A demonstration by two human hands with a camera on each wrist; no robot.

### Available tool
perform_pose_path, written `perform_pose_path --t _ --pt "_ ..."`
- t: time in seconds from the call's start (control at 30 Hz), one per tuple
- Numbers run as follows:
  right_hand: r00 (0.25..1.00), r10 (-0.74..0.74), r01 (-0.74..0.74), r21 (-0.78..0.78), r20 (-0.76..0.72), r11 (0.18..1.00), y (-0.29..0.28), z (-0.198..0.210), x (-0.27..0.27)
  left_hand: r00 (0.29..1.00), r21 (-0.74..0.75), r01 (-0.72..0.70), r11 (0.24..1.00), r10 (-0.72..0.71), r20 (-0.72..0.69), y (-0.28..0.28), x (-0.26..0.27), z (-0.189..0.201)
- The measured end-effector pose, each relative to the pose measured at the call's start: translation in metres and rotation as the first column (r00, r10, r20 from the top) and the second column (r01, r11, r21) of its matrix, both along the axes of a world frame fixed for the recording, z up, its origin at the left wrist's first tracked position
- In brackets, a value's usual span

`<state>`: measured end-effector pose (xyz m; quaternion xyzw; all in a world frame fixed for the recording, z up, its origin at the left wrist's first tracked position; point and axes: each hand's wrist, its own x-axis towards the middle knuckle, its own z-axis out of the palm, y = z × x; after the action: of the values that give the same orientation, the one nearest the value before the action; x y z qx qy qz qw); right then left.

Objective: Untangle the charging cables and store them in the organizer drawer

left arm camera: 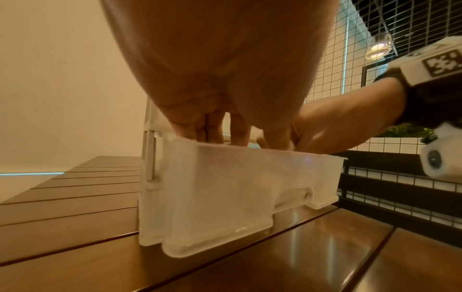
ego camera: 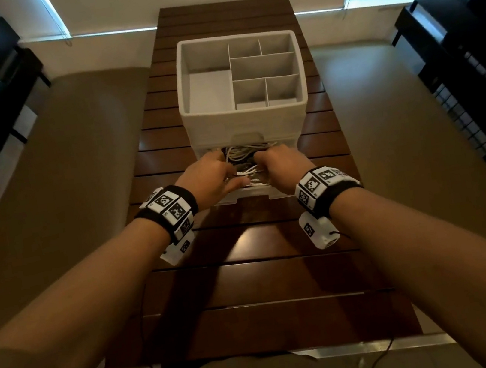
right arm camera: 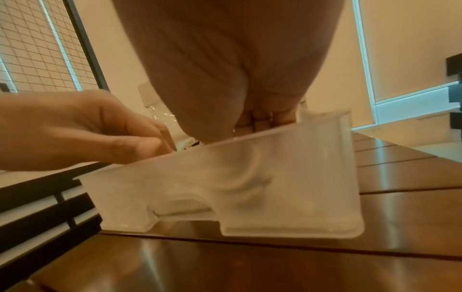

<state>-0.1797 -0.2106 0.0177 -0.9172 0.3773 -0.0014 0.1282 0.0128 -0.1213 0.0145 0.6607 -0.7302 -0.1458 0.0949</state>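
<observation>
A white organizer (ego camera: 244,117) with open top compartments stands on the slatted wooden table (ego camera: 265,275). Its bottom frosted drawer (ego camera: 246,196) is pulled out toward me, with a heap of white and dark charging cables (ego camera: 244,151) inside. Both hands reach into it from above. My left hand (ego camera: 223,171) curls its fingers and thumb round white cable strands at the left. At the right, my right hand (ego camera: 264,162) grips the cables with bent fingers. The drawer front (left arm camera: 237,197) hides the fingertips of my left hand (left arm camera: 220,136). The same front (right arm camera: 250,187) hides those of my right hand (right arm camera: 262,122).
The top compartments (ego camera: 262,67) of the organizer hold nothing I can see. Padded benches (ego camera: 61,179) run along both sides of the narrow table. Black slatted frames and a wire grid panel (ego camera: 485,128) stand further out. Bare tabletop lies between me and the drawer.
</observation>
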Motion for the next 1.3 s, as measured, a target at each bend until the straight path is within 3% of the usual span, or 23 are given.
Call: perform_pose_path --t 0.13,0.23,0.3,0.37,0.43,0.5,0.57,0.73,0.83,0.93,1.1,1.2,1.3 --pt "0.993 -0.004 0.003 0.007 0.118 1.0 -0.004 0.003 -0.007 0.998 -0.014 0.059 0.998 -0.06 -0.013 0.02 0.007 -0.001" --pt "0.878 -0.14 0.193 -0.071 0.458 0.979 0.0 0.003 -0.034 0.977 -0.203 -0.135 0.97 0.096 -0.192 0.031 0.013 -0.003" --pt "0.762 -0.269 0.285 0.068 0.589 0.956 0.005 0.002 -0.057 0.906 -0.245 -0.334 0.91 0.238 -0.349 0.037 0.019 -0.003" --pt "0.753 -0.383 0.259 0.294 0.535 0.92 0.006 -0.002 -0.076 0.818 -0.106 -0.421 0.901 0.327 -0.473 0.039 0.03 -0.005" --pt "0.819 -0.417 0.219 0.456 0.395 0.863 0.005 -0.008 -0.088 0.787 0.097 -0.366 0.925 0.364 -0.499 0.035 0.043 -0.01" --pt "0.875 -0.363 0.154 0.526 0.321 0.836 0.003 -0.01 -0.089 0.776 0.243 -0.282 0.928 0.369 -0.512 0.025 0.056 -0.022" --pt "0.892 -0.307 0.074 0.565 0.33 0.822 -0.002 -0.009 -0.084 0.773 0.289 -0.199 0.936 0.331 -0.541 0.014 0.065 -0.03" --pt "0.853 -0.339 0.004 0.643 0.398 0.766 -0.023 -0.012 -0.07 0.766 0.231 -0.131 0.964 0.246 -0.594 -0.005 0.076 -0.032" --pt "0.81 -0.416 0.073 0.632 0.414 0.771 -0.027 -0.014 -0.066 0.763 0.153 -0.204 0.967 0.254 -0.594 -0.012 0.073 -0.031" --pt "0.72 -0.505 0.148 0.605 0.476 0.782 -0.027 -0.019 -0.063 0.753 0.083 -0.288 0.954 0.279 -0.596 -0.015 0.067 -0.034" --pt "0.648 -0.563 0.25 0.555 0.514 0.794 -0.023 -0.024 -0.058 0.696 -0.009 -0.471 0.882 0.366 -0.617 -0.008 0.048 -0.035" --pt "0.636 -0.564 0.287 0.516 0.527 0.807 -0.019 -0.024 -0.057 0.666 -0.055 -0.533 0.844 0.379 -0.643 -0.006 0.039 -0.038" --pt "0.65 -0.558 0.341 0.459 0.516 0.82 -0.009 -0.028 -0.063 0.689 -0.069 -0.526 0.847 0.377 -0.619 0.006 0.029 -0.033"
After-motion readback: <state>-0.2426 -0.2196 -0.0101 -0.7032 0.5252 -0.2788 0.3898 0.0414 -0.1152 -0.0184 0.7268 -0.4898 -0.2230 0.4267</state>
